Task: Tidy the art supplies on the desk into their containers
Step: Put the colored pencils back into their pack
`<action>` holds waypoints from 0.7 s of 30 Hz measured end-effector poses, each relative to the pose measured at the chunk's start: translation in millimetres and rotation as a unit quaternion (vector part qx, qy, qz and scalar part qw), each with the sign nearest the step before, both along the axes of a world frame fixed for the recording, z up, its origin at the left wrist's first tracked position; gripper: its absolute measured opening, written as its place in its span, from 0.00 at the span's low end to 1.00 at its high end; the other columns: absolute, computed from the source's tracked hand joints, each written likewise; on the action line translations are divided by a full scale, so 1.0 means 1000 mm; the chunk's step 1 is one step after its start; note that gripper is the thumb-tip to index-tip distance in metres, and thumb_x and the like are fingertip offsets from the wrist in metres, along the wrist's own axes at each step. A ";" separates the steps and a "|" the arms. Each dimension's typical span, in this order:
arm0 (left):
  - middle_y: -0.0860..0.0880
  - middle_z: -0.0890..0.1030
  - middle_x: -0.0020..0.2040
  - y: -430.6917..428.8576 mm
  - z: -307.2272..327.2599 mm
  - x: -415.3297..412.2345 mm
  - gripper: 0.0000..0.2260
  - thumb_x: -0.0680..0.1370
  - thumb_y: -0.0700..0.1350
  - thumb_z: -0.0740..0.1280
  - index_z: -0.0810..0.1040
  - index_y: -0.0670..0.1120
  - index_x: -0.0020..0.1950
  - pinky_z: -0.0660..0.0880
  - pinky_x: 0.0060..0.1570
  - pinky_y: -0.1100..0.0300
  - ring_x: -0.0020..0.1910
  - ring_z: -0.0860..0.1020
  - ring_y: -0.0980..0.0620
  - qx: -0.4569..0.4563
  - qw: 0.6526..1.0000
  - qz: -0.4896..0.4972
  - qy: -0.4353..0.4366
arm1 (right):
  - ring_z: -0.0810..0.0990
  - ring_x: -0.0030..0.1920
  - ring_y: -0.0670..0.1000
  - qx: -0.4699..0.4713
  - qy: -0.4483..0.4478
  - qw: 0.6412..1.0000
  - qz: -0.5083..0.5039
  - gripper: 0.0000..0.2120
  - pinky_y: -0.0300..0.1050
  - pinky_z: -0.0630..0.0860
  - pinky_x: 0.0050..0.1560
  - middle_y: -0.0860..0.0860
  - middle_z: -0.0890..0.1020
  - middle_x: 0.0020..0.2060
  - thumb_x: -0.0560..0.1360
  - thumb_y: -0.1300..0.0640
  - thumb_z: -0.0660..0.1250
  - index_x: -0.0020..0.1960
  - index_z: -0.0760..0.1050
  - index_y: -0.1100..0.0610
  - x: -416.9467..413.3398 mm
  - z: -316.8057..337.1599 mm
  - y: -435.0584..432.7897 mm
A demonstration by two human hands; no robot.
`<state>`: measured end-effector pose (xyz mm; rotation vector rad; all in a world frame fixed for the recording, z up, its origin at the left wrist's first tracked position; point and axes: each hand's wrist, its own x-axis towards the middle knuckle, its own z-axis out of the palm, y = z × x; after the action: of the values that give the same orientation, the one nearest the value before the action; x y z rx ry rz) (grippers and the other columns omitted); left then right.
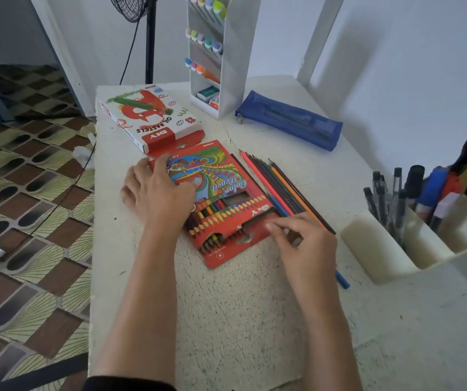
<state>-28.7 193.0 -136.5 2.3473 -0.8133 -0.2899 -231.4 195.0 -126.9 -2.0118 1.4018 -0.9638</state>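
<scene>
Where patterned tiles (29, 193) end, a white desk (240, 320) stands.

Red colour pencil box (221, 198) lying flat, loose pencils (280, 184) fanned beside

On the white-and-red pastel box (153, 119), "OIL PASTELS" is being shown in dark capitals, upside down to the camera, and the brand "DIY" is being carried in white on the red strip just beside it. On the red pencil box (215, 193), "Color Pencil" is being displayed in curly script, likewise upside down, with "DIY" being repeated in white. The small print on its near flap is being lost to blur.
</scene>
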 end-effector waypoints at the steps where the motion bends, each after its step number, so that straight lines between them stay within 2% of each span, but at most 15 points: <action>1: 0.48 0.57 0.75 0.000 0.001 0.000 0.30 0.74 0.52 0.67 0.61 0.55 0.74 0.46 0.73 0.47 0.75 0.49 0.47 0.005 1.000 -0.004 -0.001 | 0.75 0.35 0.42 -0.014 0.023 1.000 -0.013 0.04 0.28 0.71 0.34 0.46 0.79 0.39 0.72 0.59 0.71 0.46 0.83 0.56 -0.002 0.004 -0.002; 4: 0.48 0.55 0.76 0.001 0.002 -0.002 0.30 0.75 0.53 0.66 0.59 0.55 0.75 0.44 0.73 0.48 0.76 0.46 0.47 0.015 1.000 -0.012 -0.004 | 0.77 0.35 0.45 -0.039 0.070 0.996 -0.042 0.03 0.34 0.71 0.34 0.49 0.80 0.40 0.74 0.58 0.70 0.45 0.83 0.56 -0.004 0.019 -0.012; 6: 0.49 0.54 0.77 0.001 0.002 -0.002 0.30 0.75 0.54 0.66 0.59 0.55 0.75 0.43 0.72 0.48 0.76 0.45 0.47 0.010 1.000 -0.012 -0.002 | 0.79 0.39 0.51 -0.039 0.086 0.995 -0.045 0.04 0.44 0.76 0.39 0.50 0.81 0.41 0.74 0.58 0.69 0.45 0.83 0.55 0.003 0.031 -0.028; 8: 0.48 0.54 0.76 0.002 0.002 -0.002 0.29 0.75 0.53 0.65 0.59 0.55 0.75 0.42 0.72 0.48 0.76 0.45 0.45 0.010 1.000 -0.008 -0.005 | 0.79 0.42 0.53 -0.021 0.112 0.993 -0.034 0.05 0.48 0.77 0.44 0.52 0.82 0.43 0.75 0.58 0.67 0.45 0.83 0.53 0.015 0.038 -0.049; 10: 0.47 0.54 0.76 0.004 0.001 -0.001 0.29 0.76 0.52 0.64 0.59 0.54 0.75 0.42 0.72 0.46 0.76 0.44 0.44 0.015 1.000 -0.003 -0.009 | 0.80 0.43 0.53 -0.003 0.142 0.990 -0.029 0.06 0.46 0.77 0.43 0.52 0.83 0.45 0.75 0.58 0.67 0.47 0.83 0.53 0.028 0.038 -0.063; 14: 0.46 0.55 0.76 0.005 0.002 -0.001 0.29 0.75 0.50 0.65 0.59 0.52 0.75 0.43 0.73 0.46 0.76 0.45 0.46 0.001 1.000 0.002 -0.011 | 0.79 0.44 0.51 0.028 0.198 0.980 -0.027 0.07 0.41 0.69 0.39 0.51 0.82 0.49 0.76 0.53 0.67 0.52 0.82 0.52 0.050 0.027 -0.075; 17: 0.47 0.54 0.76 0.007 0.004 0.002 0.29 0.76 0.51 0.65 0.59 0.52 0.75 0.42 0.73 0.47 0.76 0.46 0.47 -0.001 1.000 -0.006 -0.003 | 0.75 0.40 0.48 0.033 0.223 0.974 -0.031 0.09 0.40 0.68 0.37 0.50 0.82 0.48 0.75 0.51 0.69 0.53 0.80 0.52 0.061 0.023 -0.079; 21: 0.47 0.55 0.76 0.008 0.004 0.005 0.29 0.75 0.50 0.66 0.60 0.52 0.75 0.41 0.73 0.47 0.76 0.47 0.47 -0.003 1.000 -0.011 -0.001 | 0.75 0.40 0.46 0.025 0.231 0.972 -0.035 0.09 0.39 0.67 0.35 0.49 0.82 0.47 0.74 0.50 0.70 0.52 0.80 0.52 0.063 0.023 -0.079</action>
<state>-23.7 200.9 -132.6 2.3349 -0.8406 -0.2928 -168.3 116.4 -103.4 -2.2532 1.7225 -0.4908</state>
